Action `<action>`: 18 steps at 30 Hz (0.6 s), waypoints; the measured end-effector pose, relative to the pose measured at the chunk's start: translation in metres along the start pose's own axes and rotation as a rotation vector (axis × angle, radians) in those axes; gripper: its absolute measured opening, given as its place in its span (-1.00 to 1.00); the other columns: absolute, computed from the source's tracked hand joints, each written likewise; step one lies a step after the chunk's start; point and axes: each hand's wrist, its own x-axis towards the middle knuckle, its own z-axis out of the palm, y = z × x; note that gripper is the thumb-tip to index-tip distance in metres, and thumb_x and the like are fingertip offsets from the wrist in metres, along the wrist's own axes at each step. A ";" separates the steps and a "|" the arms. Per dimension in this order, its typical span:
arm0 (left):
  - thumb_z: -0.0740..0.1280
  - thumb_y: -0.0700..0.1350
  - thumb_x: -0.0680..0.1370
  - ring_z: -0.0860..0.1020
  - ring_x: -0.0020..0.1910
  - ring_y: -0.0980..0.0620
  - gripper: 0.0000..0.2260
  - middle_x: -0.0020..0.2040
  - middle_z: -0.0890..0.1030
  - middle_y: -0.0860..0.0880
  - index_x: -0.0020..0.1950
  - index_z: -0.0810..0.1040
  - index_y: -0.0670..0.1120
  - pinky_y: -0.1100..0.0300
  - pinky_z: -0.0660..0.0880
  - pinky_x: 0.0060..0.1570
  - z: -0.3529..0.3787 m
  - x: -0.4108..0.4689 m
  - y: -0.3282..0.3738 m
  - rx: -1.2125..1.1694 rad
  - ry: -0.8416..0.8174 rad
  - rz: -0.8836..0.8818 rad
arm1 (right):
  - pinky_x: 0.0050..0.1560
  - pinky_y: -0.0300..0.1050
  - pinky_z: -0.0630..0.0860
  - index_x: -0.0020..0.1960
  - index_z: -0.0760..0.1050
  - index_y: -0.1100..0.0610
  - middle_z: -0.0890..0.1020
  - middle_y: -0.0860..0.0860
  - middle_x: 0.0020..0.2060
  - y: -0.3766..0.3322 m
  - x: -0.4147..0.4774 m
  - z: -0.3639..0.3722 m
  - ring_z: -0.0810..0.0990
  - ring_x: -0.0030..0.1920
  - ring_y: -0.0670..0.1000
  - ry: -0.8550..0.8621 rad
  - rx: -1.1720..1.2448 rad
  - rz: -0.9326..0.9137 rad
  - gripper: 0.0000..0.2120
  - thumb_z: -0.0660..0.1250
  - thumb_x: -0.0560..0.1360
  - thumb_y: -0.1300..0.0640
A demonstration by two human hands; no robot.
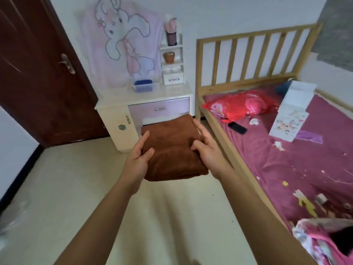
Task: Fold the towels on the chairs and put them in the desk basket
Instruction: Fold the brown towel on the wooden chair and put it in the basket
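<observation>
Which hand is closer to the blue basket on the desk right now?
Left. The left hand grips the left edge of the folded brown towel, almost directly in front of the blue basket; the right hand grips its right edge, offset toward the bed.

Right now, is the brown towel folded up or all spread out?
Folded: the brown towel is a thick rectangle, held between left hand and right hand.

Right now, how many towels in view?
2: a brown towel gripped by the left hand and right hand; a blue towel in the basket on the desk. Others may be hidden.
</observation>
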 end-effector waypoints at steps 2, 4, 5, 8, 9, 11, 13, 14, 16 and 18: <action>0.23 -0.29 0.63 0.45 0.38 0.09 -0.53 0.42 0.46 0.08 0.38 0.41 0.23 0.05 0.33 0.44 -0.014 0.052 0.009 0.021 0.025 0.015 | -0.09 -0.12 0.48 0.44 0.36 -0.31 0.62 -0.04 0.07 -0.010 0.059 0.012 0.54 -0.14 -0.01 -0.033 -0.013 0.026 -0.27 0.24 0.36 0.21; 0.22 -0.30 0.64 0.45 0.38 0.09 -0.52 0.42 0.46 0.08 0.42 0.39 0.20 0.04 0.32 0.45 -0.031 0.099 0.018 0.008 0.078 0.014 | -0.08 -0.19 0.51 0.40 0.40 -0.33 0.59 -0.02 0.21 -0.017 0.116 0.031 0.58 -0.05 -0.04 -0.074 -0.050 0.041 -0.34 0.25 0.41 0.22; 0.21 -0.30 0.64 0.45 0.37 0.10 -0.52 0.42 0.45 0.08 0.44 0.37 0.17 0.07 0.33 0.43 -0.036 0.112 0.021 0.010 0.093 0.008 | -0.08 -0.22 0.51 0.39 0.42 -0.32 0.56 -0.02 0.25 -0.019 0.133 0.036 0.58 -0.01 -0.04 -0.094 -0.074 0.051 -0.36 0.24 0.45 0.24; 0.21 -0.30 0.65 0.47 0.34 0.13 -0.52 0.43 0.45 0.07 0.47 0.35 0.16 0.15 0.39 0.37 -0.059 0.172 0.021 0.006 0.122 0.014 | -0.05 -0.26 0.51 0.40 0.44 -0.26 0.52 -0.05 0.29 -0.017 0.205 0.062 0.58 0.09 -0.04 -0.168 -0.113 0.047 -0.40 0.21 0.50 0.29; 0.20 -0.29 0.65 0.48 0.34 0.12 -0.52 0.43 0.45 0.06 0.47 0.35 0.16 0.14 0.40 0.37 -0.069 0.196 0.018 -0.002 0.134 0.017 | -0.01 -0.24 0.52 0.40 0.45 -0.25 0.51 -0.07 0.29 -0.016 0.228 0.072 0.57 0.12 -0.05 -0.181 -0.121 0.042 -0.40 0.20 0.51 0.29; 0.21 -0.27 0.65 0.48 0.34 0.10 -0.53 0.43 0.45 0.06 0.48 0.36 0.16 0.10 0.40 0.37 -0.086 0.243 0.010 0.003 0.152 0.013 | 0.12 -0.18 0.55 0.39 0.46 -0.25 0.51 -0.12 0.29 -0.011 0.275 0.090 0.55 0.16 -0.08 -0.194 -0.135 0.038 -0.41 0.18 0.52 0.30; 0.21 -0.25 0.65 0.47 0.35 0.10 -0.53 0.43 0.44 0.07 0.48 0.37 0.18 0.07 0.39 0.40 -0.103 0.294 0.003 0.008 0.138 0.019 | 0.22 -0.15 0.54 0.36 0.49 -0.27 0.51 -0.14 0.29 -0.002 0.324 0.108 0.54 0.18 -0.09 -0.187 -0.150 0.024 -0.41 0.17 0.53 0.31; 0.22 -0.25 0.65 0.46 0.36 0.10 -0.53 0.43 0.44 0.08 0.47 0.37 0.18 0.06 0.37 0.41 -0.109 0.315 0.002 -0.002 0.135 0.026 | 0.25 -0.14 0.53 0.34 0.51 -0.27 0.52 -0.14 0.29 -0.001 0.343 0.115 0.54 0.19 -0.09 -0.185 -0.160 0.017 -0.42 0.16 0.53 0.31; 0.22 -0.27 0.65 0.46 0.37 0.10 -0.53 0.43 0.44 0.07 0.48 0.37 0.16 0.07 0.37 0.41 -0.130 0.377 -0.001 -0.019 0.133 0.048 | 0.25 -0.18 0.52 0.33 0.53 -0.24 0.53 -0.13 0.28 0.003 0.404 0.138 0.53 0.21 -0.12 -0.162 -0.166 0.006 -0.42 0.16 0.53 0.32; 0.22 -0.27 0.64 0.46 0.36 0.10 -0.53 0.43 0.44 0.05 0.49 0.36 0.13 0.19 0.42 0.33 -0.141 0.428 0.004 -0.009 0.116 0.052 | 0.18 -0.27 0.50 0.33 0.55 -0.20 0.55 -0.12 0.26 -0.001 0.452 0.150 0.53 0.19 -0.15 -0.123 -0.181 0.000 -0.43 0.16 0.52 0.34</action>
